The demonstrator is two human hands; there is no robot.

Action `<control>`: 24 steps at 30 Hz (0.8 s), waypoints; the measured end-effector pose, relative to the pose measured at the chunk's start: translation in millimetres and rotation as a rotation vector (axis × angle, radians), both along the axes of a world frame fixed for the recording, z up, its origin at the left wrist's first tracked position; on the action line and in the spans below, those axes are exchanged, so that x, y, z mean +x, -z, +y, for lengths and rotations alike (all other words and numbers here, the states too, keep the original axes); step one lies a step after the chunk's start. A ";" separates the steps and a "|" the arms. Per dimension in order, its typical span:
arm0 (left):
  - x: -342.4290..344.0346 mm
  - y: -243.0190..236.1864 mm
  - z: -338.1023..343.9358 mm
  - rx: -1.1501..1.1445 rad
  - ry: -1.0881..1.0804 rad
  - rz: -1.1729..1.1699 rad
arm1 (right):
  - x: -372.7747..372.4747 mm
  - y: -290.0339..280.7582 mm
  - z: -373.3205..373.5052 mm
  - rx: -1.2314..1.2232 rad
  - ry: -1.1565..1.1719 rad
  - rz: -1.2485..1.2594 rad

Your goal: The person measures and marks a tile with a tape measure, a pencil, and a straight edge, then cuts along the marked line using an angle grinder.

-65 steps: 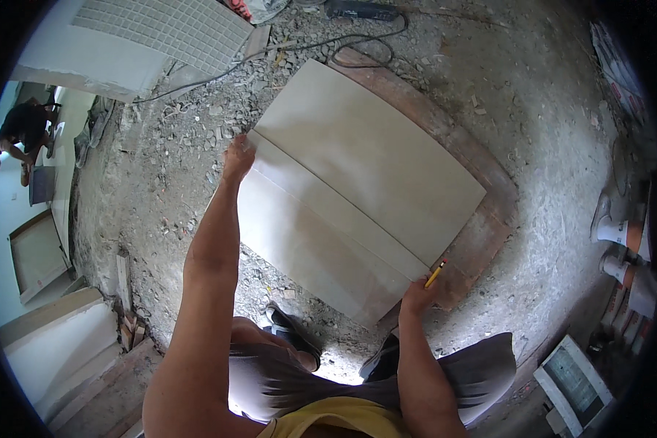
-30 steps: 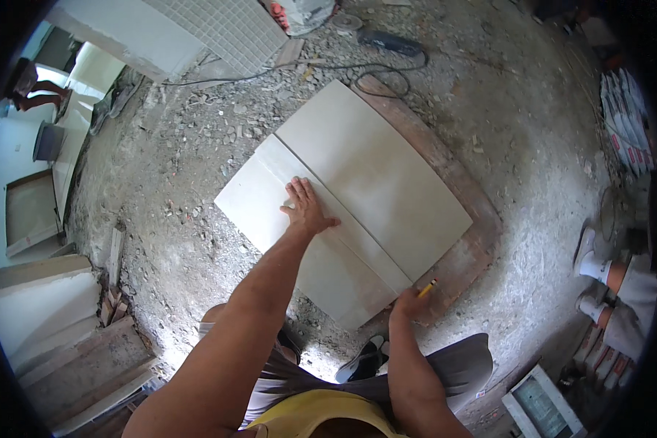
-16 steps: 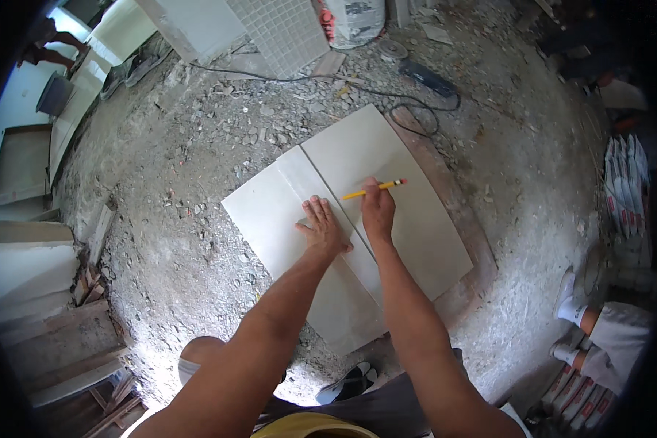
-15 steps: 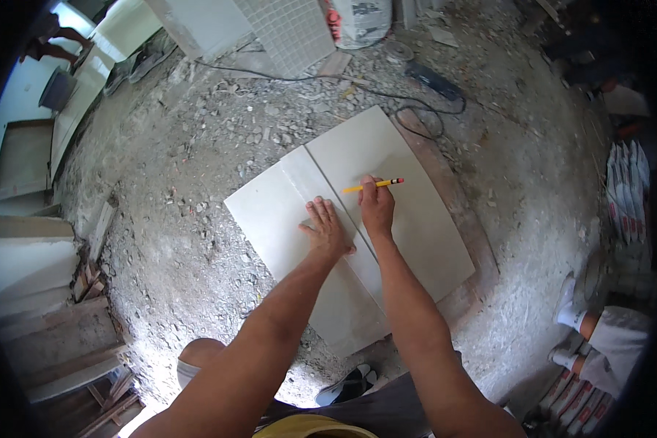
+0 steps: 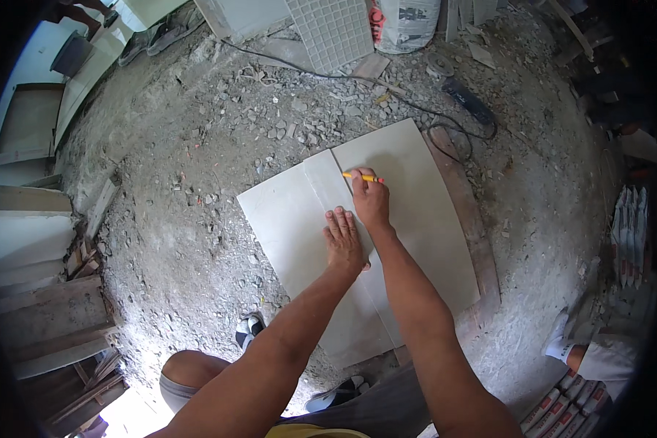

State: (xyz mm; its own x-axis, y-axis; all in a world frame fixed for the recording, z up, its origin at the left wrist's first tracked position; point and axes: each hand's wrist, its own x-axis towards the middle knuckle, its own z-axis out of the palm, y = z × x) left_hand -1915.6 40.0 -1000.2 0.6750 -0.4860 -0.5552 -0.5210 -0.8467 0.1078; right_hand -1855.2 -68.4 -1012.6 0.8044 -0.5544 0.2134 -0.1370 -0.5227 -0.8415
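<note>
Two large pale tiles lie on the ground before me, a left tile (image 5: pixel 281 219) and a right tile (image 5: pixel 423 219), meeting along a slanting dark line. My left hand (image 5: pixel 345 237) rests palm down beside that line, fingers stretched out on the pale surface. A faint second line runs just to its left. In my right hand (image 5: pixel 372 203) is a yellow pencil (image 5: pixel 367 177) with a reddish end, pinched between thumb and fingers. Its point touches or nearly touches the dark line, farther out than my left hand.
Rubble covers the ground. An angle grinder (image 5: pixel 467 101) with a black cord (image 5: pixel 328 74) lies beyond the tiles. A wooden board (image 5: pixel 456 190) runs under their right side. A white sack (image 5: pixel 407 25) and a gridded panel (image 5: pixel 332 36) stand behind. Another person's leg (image 5: pixel 573 356) is at right.
My right hand has moved the pencil outward along the tiles, to the dark line near its far end. The view has shifted; my left hand stays flat on the tile.
</note>
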 end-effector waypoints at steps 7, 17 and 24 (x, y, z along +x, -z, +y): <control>-4.1 23.0 -10.3 -0.039 -0.037 -0.083 | 71.4 5.5 -16.8 -0.129 -0.110 0.022; -2.3 11.2 -7.5 -0.058 -0.039 0.007 | -145.6 -32.5 -32.1 -0.127 -0.276 0.362; 1.1 1.3 0.3 -0.079 -0.060 0.050 | -197.6 -34.6 -34.4 -0.002 -0.304 0.394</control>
